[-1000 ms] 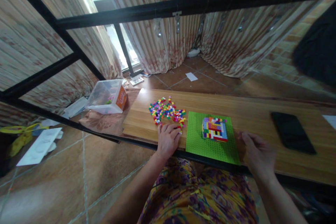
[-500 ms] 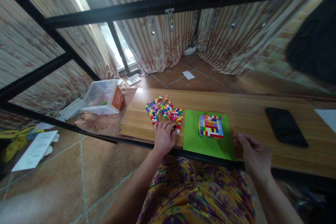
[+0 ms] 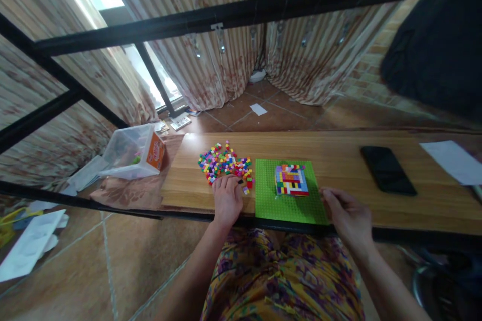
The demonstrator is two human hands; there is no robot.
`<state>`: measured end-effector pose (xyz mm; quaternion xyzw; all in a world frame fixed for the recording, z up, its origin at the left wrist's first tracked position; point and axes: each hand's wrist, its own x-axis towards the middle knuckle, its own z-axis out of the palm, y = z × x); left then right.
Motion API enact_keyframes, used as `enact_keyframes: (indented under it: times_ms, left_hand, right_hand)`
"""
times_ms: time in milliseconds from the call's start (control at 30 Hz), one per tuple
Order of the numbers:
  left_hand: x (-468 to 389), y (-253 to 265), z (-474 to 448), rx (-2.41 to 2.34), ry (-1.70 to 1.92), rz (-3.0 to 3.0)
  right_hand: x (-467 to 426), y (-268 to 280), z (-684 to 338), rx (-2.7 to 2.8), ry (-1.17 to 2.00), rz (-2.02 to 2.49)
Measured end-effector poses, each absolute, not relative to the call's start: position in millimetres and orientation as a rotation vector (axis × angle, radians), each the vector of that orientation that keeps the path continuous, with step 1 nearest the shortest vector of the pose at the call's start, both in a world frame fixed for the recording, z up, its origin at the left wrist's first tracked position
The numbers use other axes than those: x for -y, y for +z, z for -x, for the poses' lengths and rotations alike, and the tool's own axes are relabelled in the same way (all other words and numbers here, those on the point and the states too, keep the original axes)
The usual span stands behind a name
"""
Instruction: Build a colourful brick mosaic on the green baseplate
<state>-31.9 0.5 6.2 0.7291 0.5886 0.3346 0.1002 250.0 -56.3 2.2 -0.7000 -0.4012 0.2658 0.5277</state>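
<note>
My left hand (image 3: 228, 201) rests at the near edge of a heap of small coloured toy bricks (image 3: 223, 161), fingers curled down. A black brick (image 3: 240, 181) shows between its thumb and forefinger. To the right lies a green studded baseplate (image 3: 265, 205). It bears a low block built of multicoloured bricks (image 3: 292, 180). My right hand (image 3: 348, 214) is closed beside the baseplate's right edge, thumb pressed to the curled fingers. Whatever sits between those fingertips is too small or hidden to name.
On the wooden tabletop (image 3: 339, 150), a black phone (image 3: 387, 169) and white paper (image 3: 452, 160) lie to the right. A clear plastic box (image 3: 130, 153) with an orange label stands at left. A black metal bar (image 3: 241, 10) crosses above the far side.
The head view has swung right, so the table and everything on it sit further left in the picture. Both hands keep nearly the same pose and place by the bricks and baseplate.
</note>
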Motion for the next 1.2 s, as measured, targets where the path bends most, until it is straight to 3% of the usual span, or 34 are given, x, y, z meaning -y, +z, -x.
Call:
enact_keyframes:
  times_ms: [200,433,733,1200]
  left_hand:
    - [20.9,37.8,-9.0,-1.219,0.839,-1.895]
    - [23.4,41.7,-37.8,-0.894,0.726,-1.522]
    - [-5.7,38.8,-45.4,-1.259,0.961,-1.746]
    - [-63.9,8.8,-78.6,-1.135,0.940,-1.673]
  right_hand:
    - [61.9,31.1,-213.0,1.606,0.642,1.355]
    - [61.4,41.1,-211.1,1.756,0.691,1.226]
    - [13.0,20.5,-244.5,1.470,0.447,1.476]
    - [-32.4,-5.9,-239.1,1.361,0.571,1.445]
